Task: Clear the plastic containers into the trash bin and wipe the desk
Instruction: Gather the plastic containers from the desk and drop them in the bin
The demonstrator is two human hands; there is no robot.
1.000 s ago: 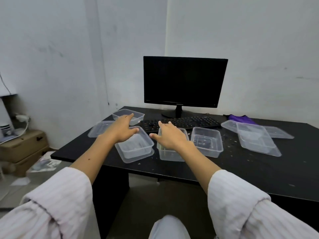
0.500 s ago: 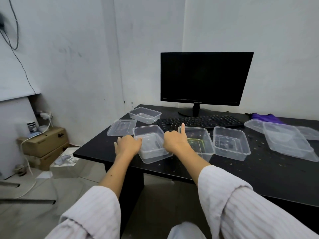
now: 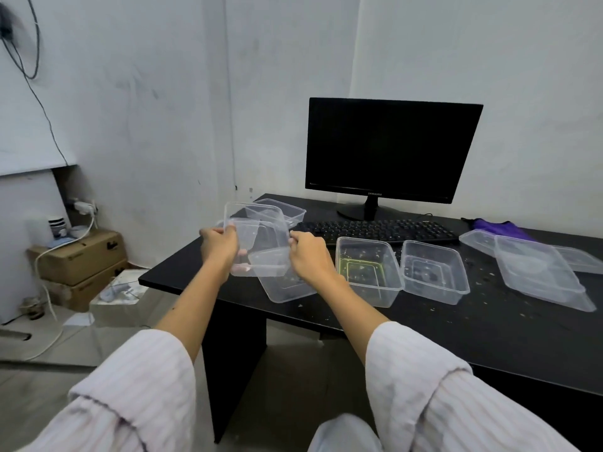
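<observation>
Now | both hands grip lifted container point(image 3: 257, 239) | fingertips hidden, perhaps underneath

At my 1 o'clock a dark monitor point(image 3: 391, 151) stands behind a black keyboard point(image 3: 375, 230). At 9 o'clock, 2 cardboard boxes point(image 3: 81, 256) sit stacked on the floor.

Both arms are reaching forward in pushed-up striped sleeves, forearms bare. The left hand point(image 3: 219, 246) is curling its fingers around one side of a lifted clear container point(image 3: 257, 243), while the right hand point(image 3: 308, 256) is pinching the opposite side.
</observation>
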